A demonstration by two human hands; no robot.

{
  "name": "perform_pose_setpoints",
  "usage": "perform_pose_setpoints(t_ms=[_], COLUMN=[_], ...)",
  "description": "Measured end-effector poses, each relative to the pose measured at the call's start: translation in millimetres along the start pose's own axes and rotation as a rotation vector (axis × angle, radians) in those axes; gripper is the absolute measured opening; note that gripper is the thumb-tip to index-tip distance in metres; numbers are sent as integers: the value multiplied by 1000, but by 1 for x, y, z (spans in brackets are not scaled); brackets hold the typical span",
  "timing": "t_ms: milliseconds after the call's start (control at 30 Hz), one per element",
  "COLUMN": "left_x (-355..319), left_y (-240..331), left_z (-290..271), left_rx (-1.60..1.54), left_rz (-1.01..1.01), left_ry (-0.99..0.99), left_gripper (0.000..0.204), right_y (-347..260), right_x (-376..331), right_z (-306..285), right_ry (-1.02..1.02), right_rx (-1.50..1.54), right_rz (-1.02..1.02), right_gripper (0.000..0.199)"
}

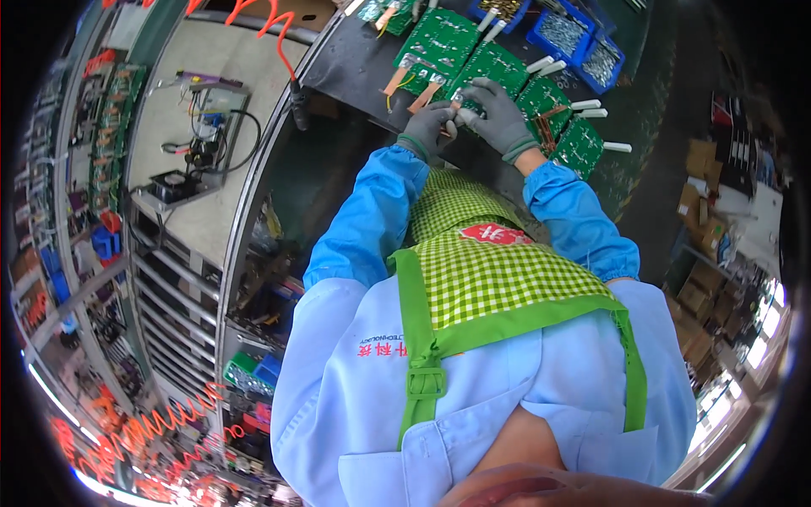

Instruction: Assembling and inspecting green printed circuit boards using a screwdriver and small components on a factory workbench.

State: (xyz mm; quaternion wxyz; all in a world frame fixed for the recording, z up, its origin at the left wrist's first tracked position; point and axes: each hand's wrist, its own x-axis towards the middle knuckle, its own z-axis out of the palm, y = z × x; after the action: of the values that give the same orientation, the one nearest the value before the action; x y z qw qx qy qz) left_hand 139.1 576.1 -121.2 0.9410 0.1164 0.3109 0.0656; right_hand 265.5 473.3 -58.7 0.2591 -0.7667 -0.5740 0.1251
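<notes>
Both my hands wear grey gloves and meet over the near edge of the dark workbench. The fingers of my left hand are bent and closed on a small copper-coloured piece. From the other side my right hand pinches the same piece; the fingers hide most of its shape. Just beyond the hands lie green circuit boards, some with copper strips and yellow wires. Another board, with a white part sticking out, sits to the right of my right hand.
Blue bins of small metal parts stand at the far right of the bench. An orange coiled hose hangs at the left, ending in a black tip. Further left are a roller conveyor and a device with wires.
</notes>
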Motion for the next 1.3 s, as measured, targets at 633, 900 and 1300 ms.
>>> perform_pose_setpoints(t_ms=[633, 900, 1300], left_x=[-57, -33, 17], left_y=[-54, -69, -119], left_z=[-31, -1, 32], left_rx=[50, 351, 479], left_rz=[-77, 46, -21], left_ry=[61, -41, 176], left_gripper=[30, 22, 18], right_y=[46, 52, 87], right_x=[-83, -88, -90], right_z=[-62, -88, -94], right_ry=[38, 192, 187], right_rx=[-617, -270, -178], right_rz=[284, 148, -234], right_gripper=[20, 15, 13])
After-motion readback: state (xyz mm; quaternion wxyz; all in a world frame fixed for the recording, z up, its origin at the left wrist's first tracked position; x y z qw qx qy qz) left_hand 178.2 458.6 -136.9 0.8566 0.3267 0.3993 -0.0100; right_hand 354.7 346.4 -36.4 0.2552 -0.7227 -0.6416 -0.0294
